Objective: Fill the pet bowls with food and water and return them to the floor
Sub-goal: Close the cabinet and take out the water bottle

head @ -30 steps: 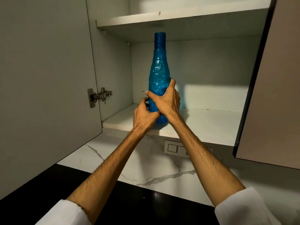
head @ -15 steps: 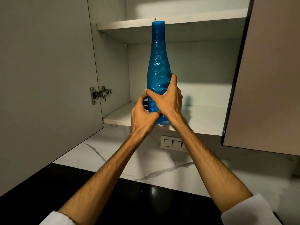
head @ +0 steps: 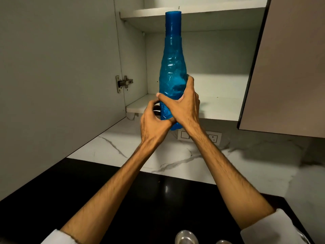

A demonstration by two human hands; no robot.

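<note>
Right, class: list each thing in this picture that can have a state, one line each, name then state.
blue bottle: upright, capped, held in front of the cabinet.
left hand: grips the bottle's base.
right hand: wraps the bottle's lower body.
left cabinet door: swung open.
right cabinet door: partly open.
lower shelf: bare where visible.

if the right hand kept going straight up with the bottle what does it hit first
Probably the upper shelf: the bottle in the right hand has its cap level with the shelf's front edge. It may be in front of it; depth is unclear.
</note>
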